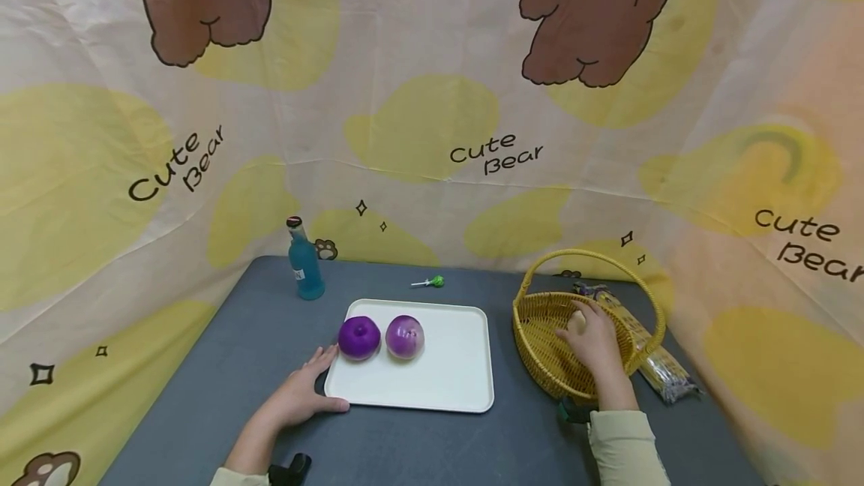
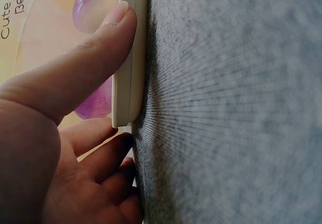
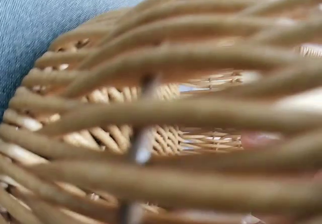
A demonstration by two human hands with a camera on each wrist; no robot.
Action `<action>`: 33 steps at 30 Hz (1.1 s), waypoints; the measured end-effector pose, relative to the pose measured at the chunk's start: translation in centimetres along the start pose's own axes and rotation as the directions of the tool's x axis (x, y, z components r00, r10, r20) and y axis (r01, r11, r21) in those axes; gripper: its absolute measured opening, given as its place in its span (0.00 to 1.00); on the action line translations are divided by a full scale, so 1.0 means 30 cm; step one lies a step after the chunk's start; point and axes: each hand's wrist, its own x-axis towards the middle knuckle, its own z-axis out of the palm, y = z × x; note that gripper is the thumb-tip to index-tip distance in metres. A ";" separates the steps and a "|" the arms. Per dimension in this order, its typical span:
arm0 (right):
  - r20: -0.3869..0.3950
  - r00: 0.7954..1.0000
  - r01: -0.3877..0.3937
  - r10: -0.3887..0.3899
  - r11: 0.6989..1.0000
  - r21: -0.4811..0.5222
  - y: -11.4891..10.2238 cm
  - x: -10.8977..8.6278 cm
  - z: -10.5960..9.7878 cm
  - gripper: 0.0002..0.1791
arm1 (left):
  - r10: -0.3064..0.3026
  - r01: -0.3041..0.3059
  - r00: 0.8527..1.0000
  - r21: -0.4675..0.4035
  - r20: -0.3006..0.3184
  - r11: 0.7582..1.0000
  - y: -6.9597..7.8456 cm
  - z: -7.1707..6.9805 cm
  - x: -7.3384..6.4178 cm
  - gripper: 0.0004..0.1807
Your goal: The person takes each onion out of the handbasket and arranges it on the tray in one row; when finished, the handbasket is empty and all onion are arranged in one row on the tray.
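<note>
My left hand [image 1: 305, 390] rests at the near left corner of a white tray [image 1: 452, 355], thumb along its front edge and fingers by its left side. On the tray sit a dark purple round fruit [image 1: 359, 338] with a dimpled top and a glossy purple ball [image 1: 405, 337] fading to pale. My right hand [image 1: 597, 340] reaches into a yellow wicker basket [image 1: 533, 343], pinching a small pale rounded thing [image 1: 577, 320], partly hidden by the fingers. In the right wrist view the basket's weave [image 3: 166, 113] covers most of the hand.
A blue bottle [image 1: 307, 268] with a dark cap stands at the back left. Behind the tray lies a green lollipop [image 1: 437, 281]. A long clear-wrapped packet [image 1: 664, 370] lies against the basket's right side. A printed cloth [image 1: 405, 133] hangs behind the grey table [image 1: 418, 448].
</note>
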 end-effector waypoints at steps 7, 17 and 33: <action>-0.019 1.000 -0.011 0.009 0.997 -0.081 0.023 0.002 0.010 0.42 | 0.001 -0.001 1.000 -0.004 0.000 1.000 0.001 0.000 -0.006 0.65; -0.071 0.997 -0.034 0.028 0.996 -0.087 0.051 0.005 0.036 0.36 | 0.022 -0.022 1.000 -0.006 -0.004 1.000 -0.001 -0.001 -0.011 0.64; -0.062 0.998 0.005 -0.011 0.996 -0.089 0.061 0.008 0.029 0.38 | 0.022 -0.022 1.000 -0.007 -0.007 1.000 0.001 -0.003 -0.010 0.65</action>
